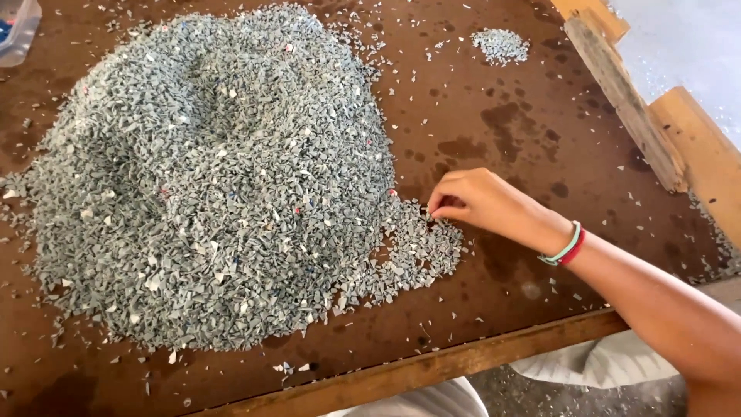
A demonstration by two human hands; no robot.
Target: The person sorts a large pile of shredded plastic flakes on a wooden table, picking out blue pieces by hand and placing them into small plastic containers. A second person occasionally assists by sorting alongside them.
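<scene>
1. A judgement on risk: the right hand [482, 205] works at the thin edge of the big heap of grey-blue plastic flakes [208, 177]; a dragging wrist could sweep loose flakes into the heap or off the brown table [494, 139]
2. Its fingers [441, 202] are curled and drawn together, tips pinching at a flake; what they grip is too small to tell
3. A small separate pile [500, 45] lies well apart, farther back
4. The left hand is out of view

My heap of matt grey plastic chips [208, 177] lies on a stained, rough brown board tabletop [494, 116] with a bare wooden edge [432, 369].
</scene>
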